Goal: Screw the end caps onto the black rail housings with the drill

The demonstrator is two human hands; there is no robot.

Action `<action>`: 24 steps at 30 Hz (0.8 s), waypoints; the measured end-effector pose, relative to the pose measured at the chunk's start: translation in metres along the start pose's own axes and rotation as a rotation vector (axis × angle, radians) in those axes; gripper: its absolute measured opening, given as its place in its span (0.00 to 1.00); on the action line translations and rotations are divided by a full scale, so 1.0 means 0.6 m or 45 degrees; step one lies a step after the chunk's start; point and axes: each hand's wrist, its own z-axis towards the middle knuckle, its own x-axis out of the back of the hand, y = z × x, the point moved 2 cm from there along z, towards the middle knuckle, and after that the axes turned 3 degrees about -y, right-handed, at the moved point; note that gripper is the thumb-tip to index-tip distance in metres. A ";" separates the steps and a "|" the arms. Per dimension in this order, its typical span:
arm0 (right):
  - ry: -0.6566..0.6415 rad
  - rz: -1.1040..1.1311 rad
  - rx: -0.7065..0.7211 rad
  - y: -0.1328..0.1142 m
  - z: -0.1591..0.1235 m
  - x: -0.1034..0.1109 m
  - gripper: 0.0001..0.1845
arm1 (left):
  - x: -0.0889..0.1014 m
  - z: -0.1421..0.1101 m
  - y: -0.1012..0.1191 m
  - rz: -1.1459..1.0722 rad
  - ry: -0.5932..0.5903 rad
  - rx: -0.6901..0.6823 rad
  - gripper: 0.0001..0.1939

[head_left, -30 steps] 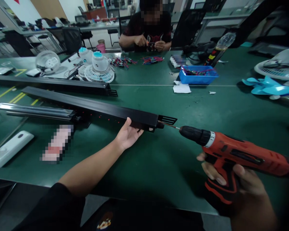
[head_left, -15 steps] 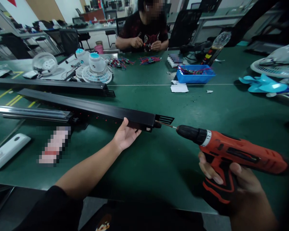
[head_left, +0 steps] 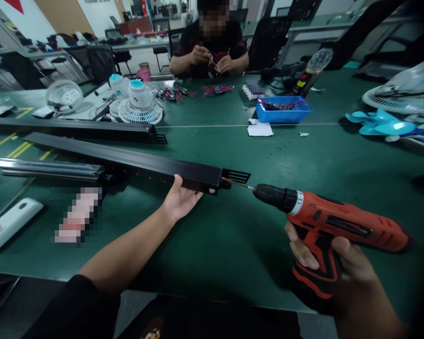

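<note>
My left hand (head_left: pixel 182 201) grips a long black rectangular bar (head_left: pixel 155 163) from below near its right end, thumb on the near side and fingers underneath. A slotted black bracket (head_left: pixel 236 176) sticks out of that end. In my right hand (head_left: pixel 314 254) is a red and black cordless drill (head_left: pixel 339 217), held by its handle and pointing left. Its long thin bit (head_left: pixel 242 184) reaches the end of the bar beside the bracket; the exact contact at the tip is too small to make out.
Behind lies a second black bar (head_left: pixel 109 128); glossy black strips (head_left: pixel 45 168) are at left. Fan parts (head_left: pixel 140 103), wire bundles (head_left: pixel 217 90), a blue bin (head_left: pixel 283 113), a bottle (head_left: pixel 307 77) and blue fan blades (head_left: pixel 379 121) stand farther back. Across the table, a person (head_left: pixel 212 47) handles wires.
The whole view has shifted slightly, moving the bar and drill a little left in the picture. My grips stay the same. The person opposite has lowered their head.
</note>
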 end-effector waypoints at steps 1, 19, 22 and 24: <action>-0.027 -0.047 0.037 -0.004 0.003 -0.003 0.30 | 0.000 0.000 0.001 0.015 -0.018 -0.015 0.48; -0.106 -0.140 0.109 -0.001 0.001 -0.004 0.30 | 0.019 0.003 0.018 0.113 -0.037 -0.137 0.43; -0.114 -0.115 0.098 -0.001 0.001 -0.005 0.30 | 0.015 0.002 0.022 0.168 -0.099 -0.119 0.40; -0.106 -0.093 0.089 -0.002 0.000 -0.007 0.30 | 0.008 0.000 0.025 0.224 -0.155 -0.091 0.39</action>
